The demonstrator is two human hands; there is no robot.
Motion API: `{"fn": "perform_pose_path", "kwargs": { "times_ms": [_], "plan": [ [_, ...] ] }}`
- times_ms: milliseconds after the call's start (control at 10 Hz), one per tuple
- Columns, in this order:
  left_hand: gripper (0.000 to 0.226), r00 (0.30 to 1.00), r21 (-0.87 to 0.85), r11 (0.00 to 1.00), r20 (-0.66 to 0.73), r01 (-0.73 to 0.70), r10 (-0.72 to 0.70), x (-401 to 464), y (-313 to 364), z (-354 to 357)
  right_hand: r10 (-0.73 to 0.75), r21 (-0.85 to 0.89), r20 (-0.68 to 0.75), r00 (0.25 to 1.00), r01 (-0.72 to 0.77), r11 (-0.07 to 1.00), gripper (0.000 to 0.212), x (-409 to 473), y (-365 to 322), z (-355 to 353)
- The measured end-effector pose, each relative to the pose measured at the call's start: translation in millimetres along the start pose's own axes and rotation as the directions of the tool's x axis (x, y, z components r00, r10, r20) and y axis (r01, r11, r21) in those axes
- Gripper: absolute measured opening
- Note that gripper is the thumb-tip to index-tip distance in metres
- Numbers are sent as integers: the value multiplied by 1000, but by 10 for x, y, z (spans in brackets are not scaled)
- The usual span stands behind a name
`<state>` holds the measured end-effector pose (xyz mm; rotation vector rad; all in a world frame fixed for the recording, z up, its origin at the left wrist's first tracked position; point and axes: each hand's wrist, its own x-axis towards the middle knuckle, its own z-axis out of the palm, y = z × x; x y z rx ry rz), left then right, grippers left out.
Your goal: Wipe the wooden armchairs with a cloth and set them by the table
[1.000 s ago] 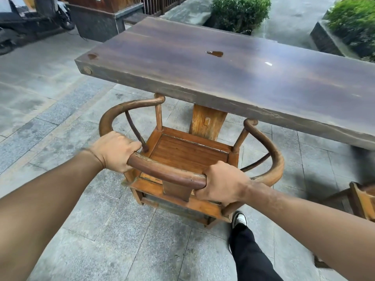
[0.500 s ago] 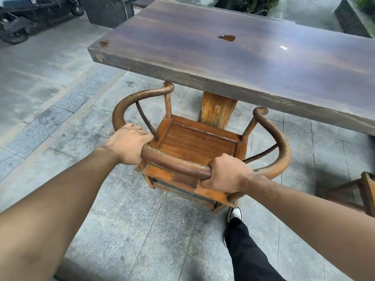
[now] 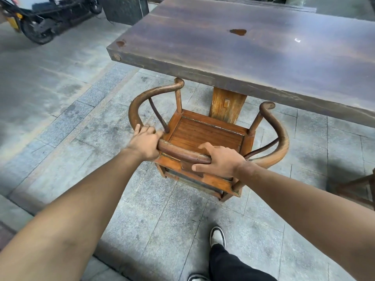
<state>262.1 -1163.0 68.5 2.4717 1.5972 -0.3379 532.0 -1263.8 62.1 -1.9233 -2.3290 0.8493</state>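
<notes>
Right hand fingers loosened, armchair rail

Grey stone paving — wooden armchair, table upon it.

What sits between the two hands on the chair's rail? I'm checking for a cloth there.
No cloth. In the head view only the bare curved top rail of the armchair runs between the left hand and right hand.

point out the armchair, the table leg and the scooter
armchair (image 3: 205, 133): head view, on the seat panel
table leg (image 3: 228, 106): head view, on its front face under the tabletop
scooter (image 3: 36, 31): head view, on its rear wheel, top left
</notes>
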Motion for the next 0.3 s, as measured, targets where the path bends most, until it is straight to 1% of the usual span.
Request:
{"fn": "perform_pose_path", "kwargs": {
  "times_ms": [100, 200, 300],
  "plan": [
    [76, 1000, -17, 1000, 16, -20, 20, -144, 10, -7, -39, 68, 69, 997, 35, 997, 104, -13, -8, -88],
    [82, 996, -81, 994, 35, -79, 82, -316, -58, -101, -97, 94, 84, 992, 89, 992, 103, 161, -178, -327],
    [80, 998, -170, 983, 6, -68, 70, -355, -189, -208, -134, 118, 81, 988, 124, 985, 94, 353, -315, -449]
  ]
}}
